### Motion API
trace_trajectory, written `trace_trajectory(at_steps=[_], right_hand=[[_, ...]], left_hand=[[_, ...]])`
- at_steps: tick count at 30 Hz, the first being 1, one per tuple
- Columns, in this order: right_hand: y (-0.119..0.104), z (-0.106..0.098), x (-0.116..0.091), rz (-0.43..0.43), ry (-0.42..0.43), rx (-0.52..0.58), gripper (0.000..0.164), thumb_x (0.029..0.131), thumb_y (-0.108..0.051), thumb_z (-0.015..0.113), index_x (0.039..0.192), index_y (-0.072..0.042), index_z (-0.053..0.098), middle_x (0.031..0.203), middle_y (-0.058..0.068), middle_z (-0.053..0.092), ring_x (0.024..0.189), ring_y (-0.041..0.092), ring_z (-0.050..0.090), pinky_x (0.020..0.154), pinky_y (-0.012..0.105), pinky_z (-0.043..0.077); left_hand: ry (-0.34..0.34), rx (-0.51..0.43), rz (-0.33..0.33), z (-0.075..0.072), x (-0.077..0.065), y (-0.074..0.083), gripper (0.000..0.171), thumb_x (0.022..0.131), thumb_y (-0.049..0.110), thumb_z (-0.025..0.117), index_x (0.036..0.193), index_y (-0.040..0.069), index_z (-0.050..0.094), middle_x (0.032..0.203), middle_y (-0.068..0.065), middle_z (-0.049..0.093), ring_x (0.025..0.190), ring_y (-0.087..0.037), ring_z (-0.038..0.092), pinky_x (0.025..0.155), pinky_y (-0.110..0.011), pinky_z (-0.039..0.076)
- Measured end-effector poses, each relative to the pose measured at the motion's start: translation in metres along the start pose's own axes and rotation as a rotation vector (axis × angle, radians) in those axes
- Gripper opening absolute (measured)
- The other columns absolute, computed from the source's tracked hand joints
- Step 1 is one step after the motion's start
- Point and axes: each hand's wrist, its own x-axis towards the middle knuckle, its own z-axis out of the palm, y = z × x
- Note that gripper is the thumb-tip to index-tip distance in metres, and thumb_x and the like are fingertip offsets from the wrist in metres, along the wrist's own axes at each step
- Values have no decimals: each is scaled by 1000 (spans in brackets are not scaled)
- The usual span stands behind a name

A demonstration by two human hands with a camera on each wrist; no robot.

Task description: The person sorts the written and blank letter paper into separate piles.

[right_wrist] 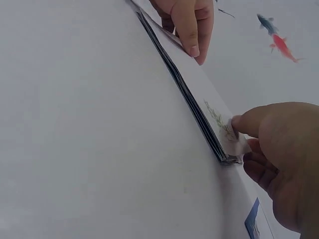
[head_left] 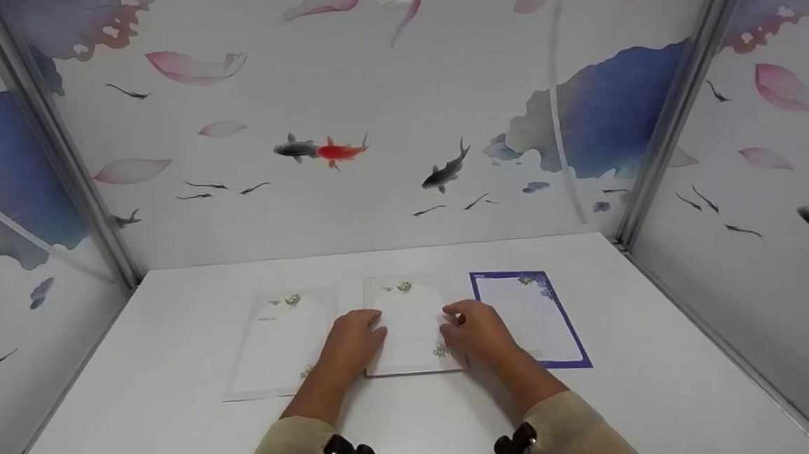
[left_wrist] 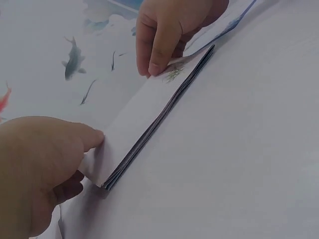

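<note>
A stack of printed paper (head_left: 411, 328) lies in the middle of the white table, its near edge dark and layered in both wrist views. Its pale top sheet (left_wrist: 132, 122) bears small green plant prints. My left hand (head_left: 355, 341) pinches this sheet's left edge between thumb and fingers. On the opposite side, my right hand (head_left: 480, 333) pinches the right edge, thumb on top near a plant print. In the right wrist view the sheet bends up slightly at the right fingers (right_wrist: 253, 158). The left fingers' undersides are partly hidden by the thumb and paper.
To the left lies a pale sheet (head_left: 279, 354) with similar prints, partly behind my left forearm. A blue-bordered sheet (head_left: 584, 356) lies to the right, partly covered by my right hand and forearm. White panels (head_left: 376, 215) printed with fish and petals enclose the table's back and sides.
</note>
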Motion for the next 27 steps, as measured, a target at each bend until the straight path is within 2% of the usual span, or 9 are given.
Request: trace_trajectory(at_steps=[3, 6, 10, 13, 18, 22, 27], right_hand=[[-1, 0, 0, 46, 48, 65, 48, 97, -22, 78, 144, -20, 68, 135, 6, 71, 119, 25, 68, 112, 47, 57], [-1, 0, 2, 77, 80, 140, 53, 95, -17, 79, 147, -16, 66, 139, 7, 71, 123, 27, 68, 112, 46, 57], [-1, 0, 3, 113, 93, 239, 56, 93, -13, 80, 147, -11, 65, 138, 9, 71, 130, 30, 67, 114, 46, 56], [-1, 0, 4, 139, 98, 272, 57, 93, -13, 81, 147, -10, 64, 138, 10, 72, 133, 31, 67, 115, 46, 55], [-1, 0, 5, 167, 100, 284, 57, 92, -12, 81, 147, -10, 65, 137, 11, 72, 129, 30, 68, 113, 45, 57], [0, 0, 5, 169, 89, 278, 50, 95, -11, 78, 144, -10, 67, 132, 11, 73, 125, 28, 68, 113, 45, 57], [1, 0, 5, 162, 64, 249, 46, 97, -11, 74, 143, -10, 68, 132, 11, 73, 128, 29, 67, 114, 47, 56]], left_hand=[[36, -86, -63, 0, 2, 2, 43, 104, 15, 69, 146, 8, 65, 151, -13, 65, 149, -34, 55, 124, -52, 45], [69, -124, -121, 1, 4, 4, 48, 102, 10, 69, 150, 9, 61, 150, -14, 65, 146, -34, 59, 122, -51, 48], [96, -170, -186, 2, 6, 4, 52, 102, 10, 69, 152, 8, 58, 149, -13, 66, 139, -33, 64, 117, -49, 53], [98, -205, -225, 1, 6, 5, 53, 102, 11, 69, 153, 7, 57, 149, -12, 66, 138, -31, 65, 116, -48, 53], [89, -234, -255, 1, 4, 6, 52, 102, 13, 69, 153, 9, 58, 148, -11, 67, 139, -31, 64, 118, -49, 52], [91, -219, -241, 1, 3, 6, 48, 102, 11, 69, 149, 8, 61, 145, -12, 68, 137, -32, 65, 117, -50, 53], [57, -222, -226, 1, 2, 6, 46, 101, 7, 66, 147, 6, 63, 146, -15, 68, 145, -36, 59, 120, -52, 49]])
